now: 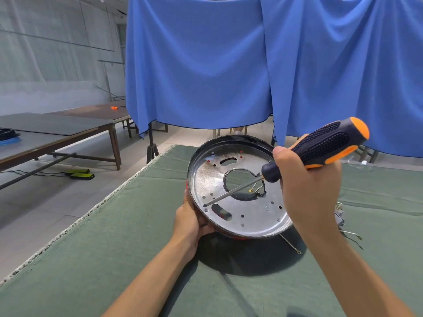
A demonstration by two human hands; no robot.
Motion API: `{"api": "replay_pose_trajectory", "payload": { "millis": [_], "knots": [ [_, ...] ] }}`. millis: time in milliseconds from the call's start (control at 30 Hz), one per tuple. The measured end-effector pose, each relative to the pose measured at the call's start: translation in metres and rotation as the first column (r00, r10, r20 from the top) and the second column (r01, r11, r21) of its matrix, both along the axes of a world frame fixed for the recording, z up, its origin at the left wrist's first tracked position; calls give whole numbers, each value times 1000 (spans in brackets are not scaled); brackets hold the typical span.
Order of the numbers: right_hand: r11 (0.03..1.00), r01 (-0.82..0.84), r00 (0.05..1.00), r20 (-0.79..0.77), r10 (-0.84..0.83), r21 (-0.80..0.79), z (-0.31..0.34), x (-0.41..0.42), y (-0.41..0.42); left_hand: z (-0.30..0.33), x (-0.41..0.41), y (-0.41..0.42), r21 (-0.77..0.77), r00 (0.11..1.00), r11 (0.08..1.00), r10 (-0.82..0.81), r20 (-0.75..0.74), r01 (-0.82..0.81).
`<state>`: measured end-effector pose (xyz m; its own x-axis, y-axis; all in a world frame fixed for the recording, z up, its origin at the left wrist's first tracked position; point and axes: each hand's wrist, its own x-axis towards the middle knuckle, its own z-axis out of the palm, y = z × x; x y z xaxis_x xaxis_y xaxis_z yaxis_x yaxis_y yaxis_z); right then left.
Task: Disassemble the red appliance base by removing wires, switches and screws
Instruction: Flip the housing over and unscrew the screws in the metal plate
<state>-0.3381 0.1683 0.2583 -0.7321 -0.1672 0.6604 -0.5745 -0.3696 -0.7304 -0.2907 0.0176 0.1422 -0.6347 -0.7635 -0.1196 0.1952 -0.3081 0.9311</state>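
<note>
Head view looks down on a bench [114, 248] covered in green cloth, with blue drapes [206, 65] hanging behind it and long dark tables [57, 133] off to the left. Near the far middle of the bench sits the red appliance base [238, 193], tilted up so its silvery inner plate faces the camera; only a thin strip of red shows along its lower rim. The left hand [190, 223] grips the base at its near left edge, fingers curled under the rim and thumb on the outside. The right hand [306, 184] is wrapped round the black and orange handle of a screwdriver [315, 147], above and to the right of the base. The screwdriver's shaft slants down to the left across the plate's large central opening, its tip resting at a screw [205, 205] near the left rim, just above the left hand. Thin wires [256, 189] with ring terminals show inside the central opening. On the cloth to the right of the base, partly hidden behind the right forearm, lie a small grey part [340, 217] and loose wires [352, 236]; another wire [290, 244] sticks out from under the base's near edge.
</note>
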Motion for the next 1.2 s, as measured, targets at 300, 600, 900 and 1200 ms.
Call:
{"api": "replay_pose_trajectory", "payload": {
  "millis": [300, 600, 900, 1200],
  "knots": [
    [996, 48, 999, 6, -48, 81, -4, -1, -1, -2, -1, -1, -8, 1000, 1000, 4, -1, -4],
    [987, 91, 995, 17, -94, 131, -1, -2, -1, -3, -1, -1, -28, 1000, 1000, 11, 1, -11],
    [933, 151, 986, -119, -118, 327, 24, 12, -19, -4, -6, -2, -40, 992, 997, 75, 105, -71],
    [764, 174, 984, -140, -111, 621, 62, 6, -67, 4, 8, -1, -71, 938, 993, -65, 340, 95]
  ]
}}
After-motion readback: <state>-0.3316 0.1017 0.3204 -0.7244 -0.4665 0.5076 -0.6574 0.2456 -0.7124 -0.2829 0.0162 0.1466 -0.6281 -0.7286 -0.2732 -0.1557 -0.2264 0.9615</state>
